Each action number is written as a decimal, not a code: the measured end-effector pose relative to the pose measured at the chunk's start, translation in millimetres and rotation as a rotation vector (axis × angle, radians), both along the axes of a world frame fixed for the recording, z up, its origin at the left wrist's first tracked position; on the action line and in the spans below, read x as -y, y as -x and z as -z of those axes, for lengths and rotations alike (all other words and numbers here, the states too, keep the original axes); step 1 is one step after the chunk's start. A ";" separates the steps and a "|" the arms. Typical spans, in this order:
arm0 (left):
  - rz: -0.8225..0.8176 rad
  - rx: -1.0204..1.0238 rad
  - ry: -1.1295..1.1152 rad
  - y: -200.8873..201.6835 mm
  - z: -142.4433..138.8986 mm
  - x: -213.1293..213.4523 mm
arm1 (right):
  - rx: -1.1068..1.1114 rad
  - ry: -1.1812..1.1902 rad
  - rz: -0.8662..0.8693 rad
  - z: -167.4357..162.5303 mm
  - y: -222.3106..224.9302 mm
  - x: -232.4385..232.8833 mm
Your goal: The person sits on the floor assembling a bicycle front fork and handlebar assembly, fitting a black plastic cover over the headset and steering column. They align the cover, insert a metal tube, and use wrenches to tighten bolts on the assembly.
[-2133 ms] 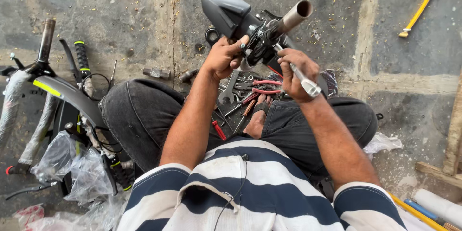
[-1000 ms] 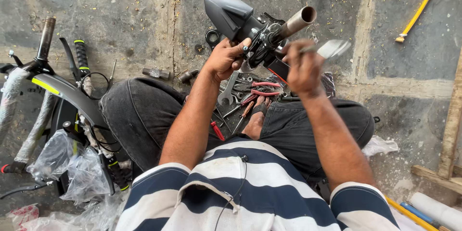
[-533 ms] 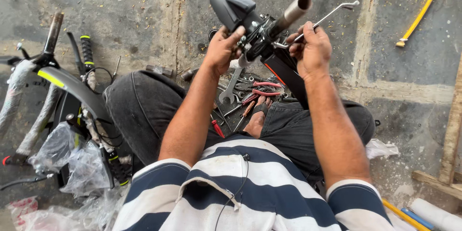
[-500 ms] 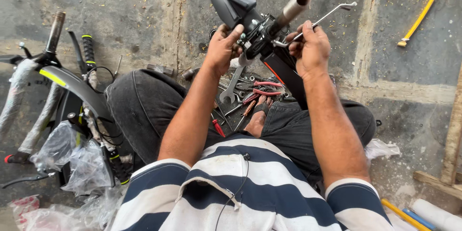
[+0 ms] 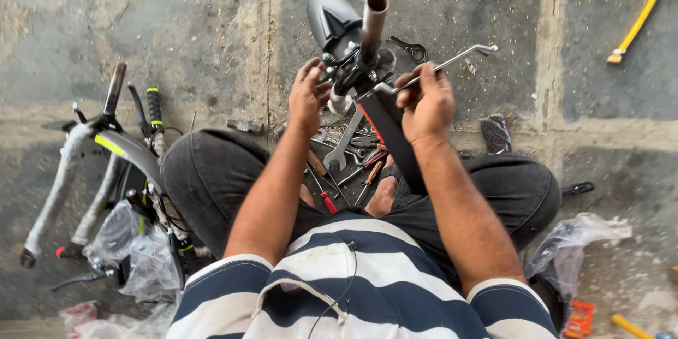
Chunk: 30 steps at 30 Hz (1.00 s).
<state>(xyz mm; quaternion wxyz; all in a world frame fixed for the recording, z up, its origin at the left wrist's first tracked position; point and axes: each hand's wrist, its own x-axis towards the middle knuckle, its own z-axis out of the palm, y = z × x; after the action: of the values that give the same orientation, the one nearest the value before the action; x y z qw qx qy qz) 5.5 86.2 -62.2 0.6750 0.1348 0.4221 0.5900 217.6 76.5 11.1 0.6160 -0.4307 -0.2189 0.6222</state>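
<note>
Person sits on concrete floor (image 5: 212,21), knees spread. Between the legs: spanners & screwdrivers (image 5: 346,162) in a loose pile, tight spot. Just past it the black bike part w/ metal tube (image 5: 372,25) stands upright in front of the chest. Left hand (image 5: 308,97) curled round its left side at the clamp, steadying. Right hand (image 5: 426,102) clenched on a bent silver wrench (image 5: 441,67), near end seated on a fastener at the clamp, far end sticking out right. Step looks like turning that fastener; next swing needs the left hand's firm hold. Room: open floor right & far; left is crowded by bike frame & forks (image 5: 106,148); small ring spanner (image 5: 409,48) far side, yellow hose (image 5: 639,18) far right.
</note>
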 end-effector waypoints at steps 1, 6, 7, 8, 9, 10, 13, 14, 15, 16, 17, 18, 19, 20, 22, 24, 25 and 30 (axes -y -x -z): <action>0.060 -0.037 0.032 -1.3 1.0 -9.1 | 0.008 -0.024 -0.013 3.9 -3.0 4.6; 0.295 0.265 -0.095 -11.5 15.2 -46.9 | 0.008 -0.032 -0.061 20.7 -14.1 21.3; 0.319 0.300 -0.004 -12.7 19.8 -51.3 | 0.009 -0.021 -0.070 23.6 -14.6 24.0; 0.341 0.332 0.084 -13.5 24.4 -55.6 | 0.007 -0.013 -0.080 26.4 -14.4 26.0; 0.370 0.342 0.121 -15.4 29.0 -59.8 | 0.039 -0.011 -0.086 28.8 -14.6 28.1; 0.398 0.352 0.158 -17.1 33.4 -63.3 | 0.070 -0.008 -0.093 30.9 -14.1 30.0; 0.467 0.309 0.091 -20.8 43.0 -71.8 | 0.086 0.003 -0.116 34.8 -13.5 33.1; 0.483 0.285 0.034 -22.2 43.5 -73.3 | 0.081 0.003 -0.128 34.9 -13.4 33.8; 0.472 0.324 0.039 -22.7 43.0 -74.8 | 0.091 0.026 -0.122 34.6 -12.8 34.2; 0.464 0.343 0.028 -24.6 41.0 -76.2 | 0.102 0.049 -0.115 33.7 -12.1 34.9; 0.473 0.365 0.006 -24.5 39.2 -75.8 | 0.113 0.071 -0.108 32.3 -11.1 35.6; 0.513 0.376 -0.050 -23.9 36.4 -75.0 | 0.118 0.077 -0.116 30.7 -9.6 36.1; 0.559 0.391 -0.122 -22.5 31.7 -73.1 | 0.125 0.086 -0.125 28.5 -8.2 37.2; 0.608 0.426 -0.201 -21.7 26.4 -71.8 | 0.133 0.099 -0.135 26.2 -6.5 38.1; 0.675 0.463 -0.256 -23.8 15.9 -73.1 | 0.171 0.085 -0.149 22.0 -2.9 38.9; 0.694 0.476 -0.251 -22.7 6.8 -70.9 | 0.207 0.072 -0.153 19.1 0.6 37.3; 0.710 0.507 -0.261 -23.1 3.9 -70.9 | 0.224 0.063 -0.148 18.3 2.2 35.4; 0.749 0.622 -0.459 -21.7 15.7 -66.5 | 0.344 -0.003 -0.122 15.0 11.9 24.5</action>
<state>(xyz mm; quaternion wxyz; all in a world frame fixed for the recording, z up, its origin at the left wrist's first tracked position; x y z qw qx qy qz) 27.2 152.7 -77.9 0.8855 0.2391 -0.0147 0.3982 205.7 52.1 -3.9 0.5312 -0.5158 -0.3479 0.5751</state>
